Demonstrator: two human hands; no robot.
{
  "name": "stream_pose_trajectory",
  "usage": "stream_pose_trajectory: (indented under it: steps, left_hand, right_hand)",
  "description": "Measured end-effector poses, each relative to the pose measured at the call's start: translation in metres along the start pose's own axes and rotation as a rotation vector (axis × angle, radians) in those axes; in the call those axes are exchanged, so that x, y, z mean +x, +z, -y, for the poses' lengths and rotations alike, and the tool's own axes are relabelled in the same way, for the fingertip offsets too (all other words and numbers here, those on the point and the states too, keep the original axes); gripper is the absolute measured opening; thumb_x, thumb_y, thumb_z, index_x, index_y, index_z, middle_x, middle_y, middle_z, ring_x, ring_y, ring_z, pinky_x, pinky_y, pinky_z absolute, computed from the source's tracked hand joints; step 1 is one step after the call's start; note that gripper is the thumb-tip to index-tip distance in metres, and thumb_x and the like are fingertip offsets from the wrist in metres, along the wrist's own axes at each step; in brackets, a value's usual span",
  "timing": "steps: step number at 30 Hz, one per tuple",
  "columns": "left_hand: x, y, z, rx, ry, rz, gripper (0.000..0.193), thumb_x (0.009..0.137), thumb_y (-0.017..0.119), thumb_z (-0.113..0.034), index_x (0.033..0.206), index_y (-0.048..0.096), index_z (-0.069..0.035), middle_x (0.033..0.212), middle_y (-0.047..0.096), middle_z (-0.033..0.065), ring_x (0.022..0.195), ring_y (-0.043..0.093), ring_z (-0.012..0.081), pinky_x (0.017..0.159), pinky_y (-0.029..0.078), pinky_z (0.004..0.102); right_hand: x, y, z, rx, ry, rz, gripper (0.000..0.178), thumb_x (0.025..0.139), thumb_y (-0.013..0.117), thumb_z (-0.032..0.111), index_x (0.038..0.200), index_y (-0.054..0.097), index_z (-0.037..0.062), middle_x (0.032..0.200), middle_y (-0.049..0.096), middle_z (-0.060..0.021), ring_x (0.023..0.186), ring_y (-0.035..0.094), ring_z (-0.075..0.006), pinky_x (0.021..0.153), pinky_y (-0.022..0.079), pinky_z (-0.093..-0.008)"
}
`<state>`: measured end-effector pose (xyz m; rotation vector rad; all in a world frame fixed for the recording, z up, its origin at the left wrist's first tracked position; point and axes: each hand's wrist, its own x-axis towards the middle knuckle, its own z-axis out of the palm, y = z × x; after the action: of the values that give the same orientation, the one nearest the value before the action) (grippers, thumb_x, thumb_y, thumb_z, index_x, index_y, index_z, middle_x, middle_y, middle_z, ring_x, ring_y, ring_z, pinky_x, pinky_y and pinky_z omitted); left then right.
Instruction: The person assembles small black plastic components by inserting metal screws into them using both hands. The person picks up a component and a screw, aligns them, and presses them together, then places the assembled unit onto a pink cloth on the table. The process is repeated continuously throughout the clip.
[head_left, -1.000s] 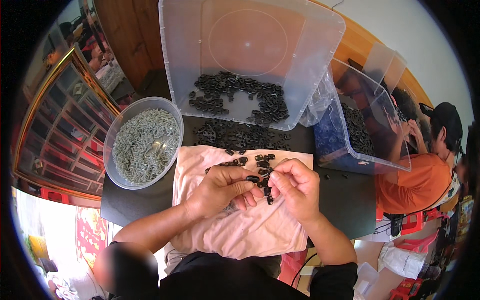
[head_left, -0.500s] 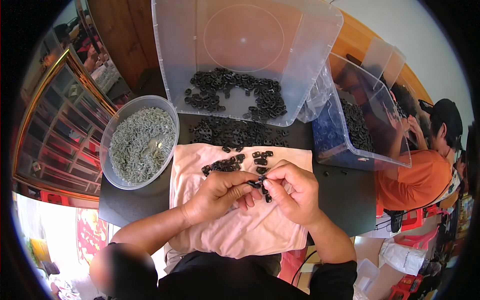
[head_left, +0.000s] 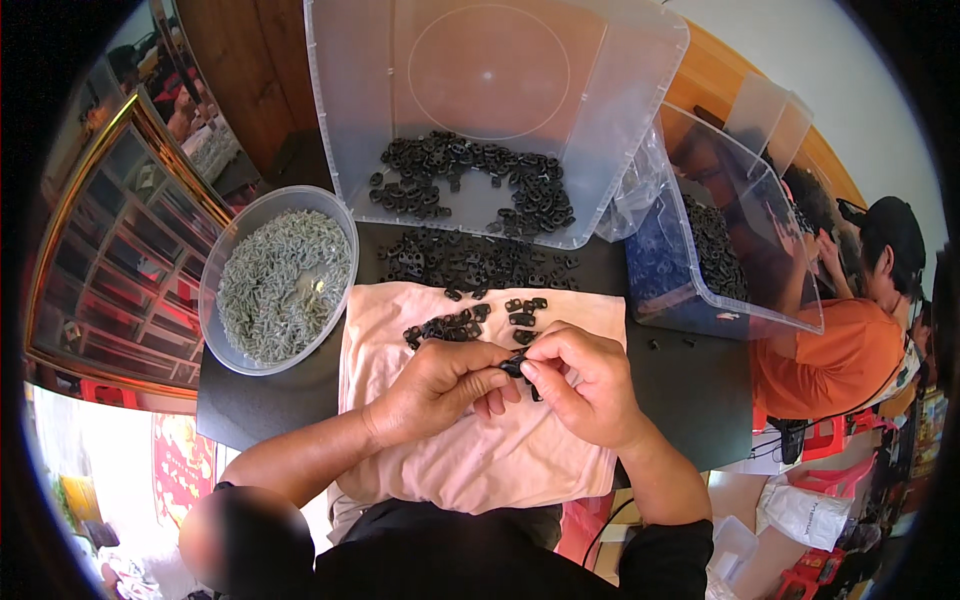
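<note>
Above a pink cloth (head_left: 450,460), my left hand (head_left: 430,392) and my right hand (head_left: 588,385) meet, both pinching a small black plastic part (head_left: 513,367) between thumb and forefinger. The fingertips cover much of it, so its full shape is hidden. Just beyond the left hand, a loose heap of similar black parts (head_left: 452,327) lies on the cloth. A short group of them (head_left: 522,319) sits past the right fingertips, partly hidden by that hand.
At left stands a round clear tub (head_left: 207,325) of grey screws (head_left: 265,290). A large clear bin (head_left: 620,70) lies tipped at the back, black parts spilling onto the dark table (head_left: 690,400). Another bin (head_left: 665,270) holds more at right. Beyond it sits a person in orange (head_left: 825,355).
The right fingers have shifted slightly left, closing against the black part and the left fingertips. Both hands stay over the same spot on the cloth.
</note>
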<state>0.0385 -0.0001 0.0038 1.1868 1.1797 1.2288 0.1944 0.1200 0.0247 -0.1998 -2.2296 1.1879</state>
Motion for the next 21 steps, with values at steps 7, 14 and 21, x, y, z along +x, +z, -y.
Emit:
stream_pose_trajectory:
  steps: [7,14,21]
  left_hand:
    - [0.0013,-0.0012,-0.0017,-0.147,-0.094,0.042,0.027,0.098,0.041,-0.018,0.102,0.056,0.003,0.082,0.062,0.0074,0.067,0.059,0.0102,0.06,0.051,0.0228]
    - [0.002,0.0009,-0.0037,-0.15,-0.108,0.04,0.026,0.098,0.04,-0.017,0.098,0.056,0.003,0.081,0.062,0.0079,0.066,0.059,0.0105,0.06,0.051,0.0232]
    - [0.0019,0.0026,-0.0008,-0.16,-0.116,0.016,0.026,0.098,0.04,-0.017,0.097,0.056,0.003,0.08,0.062,0.0079,0.065,0.058,0.0098,0.059,0.051,0.0226]
  right_hand:
    - [-0.001,0.0004,0.0003,-0.005,0.056,-0.005,0.006,0.08,0.058,0.001,0.077,0.053,-0.0002,0.066,0.053,-0.0104,0.055,0.053,-0.022,0.051,0.041,-0.0307]
    - [-0.0027,0.0002,0.0009,-0.03,0.092,0.006,0.005,0.082,0.057,0.001,0.079,0.054,-0.0013,0.069,0.055,-0.0082,0.057,0.051,-0.0151,0.052,0.041,-0.0267]
    - [-0.003,0.0016,-0.0008,-0.053,0.07,0.001,0.004,0.082,0.058,0.0,0.079,0.055,-0.0017,0.07,0.055,-0.0065,0.056,0.05,-0.0107,0.051,0.04,-0.0239]
